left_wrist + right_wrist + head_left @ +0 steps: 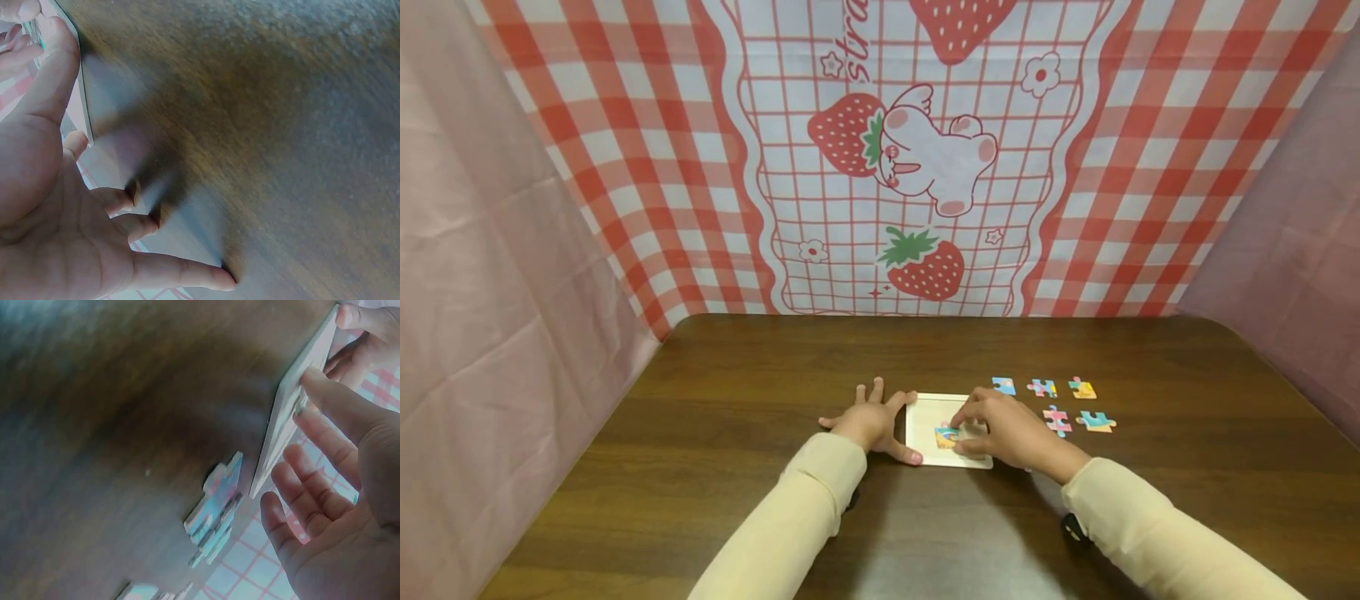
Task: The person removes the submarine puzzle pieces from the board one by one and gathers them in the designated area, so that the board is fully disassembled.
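A shallow pale wooden tray (931, 408) lies on the table. Inside it, toward its lower left, is a colourful jigsaw puzzle piece (945, 439) with blue, yellow and pink on it. My right hand (1009, 427) reaches over the tray's right side and pinches at this piece between thumb and index finger; the fingers partly cover it. In the right wrist view the other fingers are loosely bent above the tray's edge. With fingers spread wide, my left hand (868, 423) rests at the tray's left side, thumb (53, 69) and index finger touching its edge.
Right of the tray, several loose puzzle pieces (1057, 421) lie in two rough rows on the brown wooden table (737, 400). A red-and-white checked cloth (677, 167) with strawberries hangs behind the table, and pink cloths (497, 208) hang at both sides.
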